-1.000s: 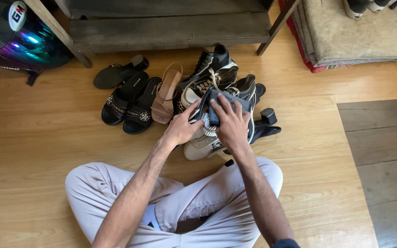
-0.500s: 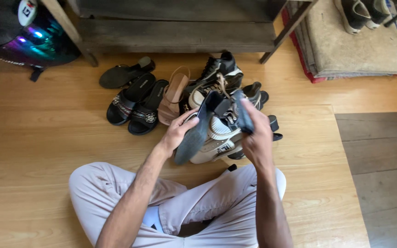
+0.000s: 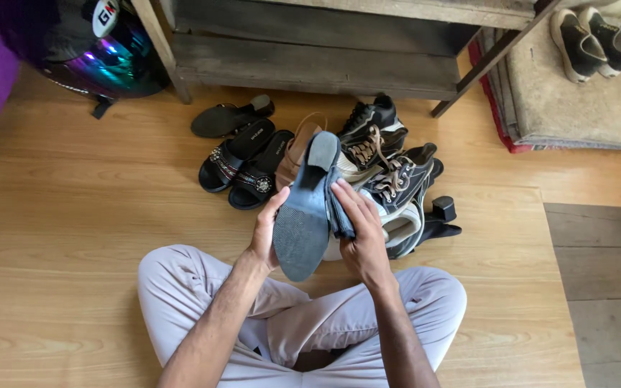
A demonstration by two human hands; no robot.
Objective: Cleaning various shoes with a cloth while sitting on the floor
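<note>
My left hand point(image 3: 264, 233) holds a dark heeled shoe point(image 3: 303, 219) lifted off the pile, its grey sole turned up toward me and the block heel pointing away. My right hand point(image 3: 359, 233) presses a folded grey-blue cloth point(image 3: 336, 208) against the shoe's right side. Just behind lies a pile of shoes on the wooden floor: black-and-white sneakers point(image 3: 389, 169), a tan strappy sandal point(image 3: 297, 147), a black heeled shoe point(image 3: 436, 219), a pair of black beaded slides point(image 3: 246, 165) and a black flat point(image 3: 228, 118). My crossed legs in pale trousers point(image 3: 310, 316) are below.
A low wooden rack point(image 3: 310, 57) stands behind the pile. A dark helmet with an iridescent visor point(image 3: 102, 50) sits at the upper left. Folded mats point(image 3: 576, 100) with a pair of dark sneakers point(image 3: 594, 39) lie at the upper right. A darker floor panel point(image 3: 605, 287) is on the right.
The dark heeled shoe has been raised from the pile and turned sole-up toward me. My right hand with the cloth moved from on top of the pile to the shoe's side.
</note>
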